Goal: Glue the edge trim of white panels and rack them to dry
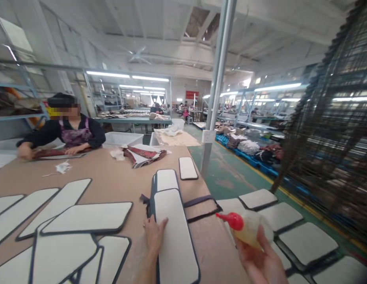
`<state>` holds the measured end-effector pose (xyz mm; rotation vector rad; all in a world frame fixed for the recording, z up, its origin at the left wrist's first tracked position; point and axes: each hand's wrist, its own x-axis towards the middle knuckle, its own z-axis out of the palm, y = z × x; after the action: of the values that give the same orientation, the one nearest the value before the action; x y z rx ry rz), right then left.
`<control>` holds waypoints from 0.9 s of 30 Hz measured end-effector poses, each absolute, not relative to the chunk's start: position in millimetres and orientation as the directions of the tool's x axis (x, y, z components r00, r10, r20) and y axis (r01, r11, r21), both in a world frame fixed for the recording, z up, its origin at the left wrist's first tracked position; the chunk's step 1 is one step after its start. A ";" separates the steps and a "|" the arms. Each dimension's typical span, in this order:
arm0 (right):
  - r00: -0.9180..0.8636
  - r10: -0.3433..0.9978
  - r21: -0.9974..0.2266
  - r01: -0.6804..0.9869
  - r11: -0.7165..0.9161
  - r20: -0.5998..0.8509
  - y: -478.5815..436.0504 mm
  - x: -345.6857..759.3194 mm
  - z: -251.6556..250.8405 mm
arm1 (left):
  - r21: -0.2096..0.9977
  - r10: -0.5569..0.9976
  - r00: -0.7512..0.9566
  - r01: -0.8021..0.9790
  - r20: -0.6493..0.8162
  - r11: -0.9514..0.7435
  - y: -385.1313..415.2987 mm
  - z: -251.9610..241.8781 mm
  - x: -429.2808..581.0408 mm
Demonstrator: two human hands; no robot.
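My right hand (261, 256) is wrapped round a translucent squeeze bottle (250, 228) with a red pointed nozzle and pale yellow contents. The bottle is tilted on its side, its nozzle pointing left over the table's right edge. My left hand (154, 233) rests on the left edge of a long white panel (175, 232) with dark binding, thumb and fingers apart. That panel lies on a stack of similar pieces, and another white panel (166, 180) shows at its far end. Dark straps (199, 201) stick out from the stack on its right.
Several white, dark-edged panels (88, 217) overlap on the brown table (136, 177) at left. A small panel (188, 168) and patterned fabric (146, 155) lie farther back. More panels (309, 241) are spread at right, beyond the table edge. A co-worker (73, 132) handles fabric across the table. A post (215, 86) stands beside it.
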<state>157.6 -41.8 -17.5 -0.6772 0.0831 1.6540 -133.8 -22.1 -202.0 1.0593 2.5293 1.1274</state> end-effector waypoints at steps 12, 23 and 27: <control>0.111 0.950 -0.406 -0.914 -0.018 -0.293 -25.6 152.5 16.7 | 0.833 0.609 -0.787 0.401 0.099 0.383 -33.1 -177.7 -148.3; 0.128 0.991 -0.464 -0.881 0.094 -0.042 -21.5 193.1 35.3 | 0.989 0.814 -0.569 0.015 -0.112 0.146 -34.6 -101.2 -142.2; 0.135 0.991 -0.511 -0.850 0.129 0.025 -20.8 207.8 48.9 | 0.965 0.907 -0.420 0.234 -0.012 0.121 -40.2 -53.7 -140.8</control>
<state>207.8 -20.8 48.9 -0.4224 -0.4040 1.3916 -140.8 -40.2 -53.7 1.1113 1.7558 1.3305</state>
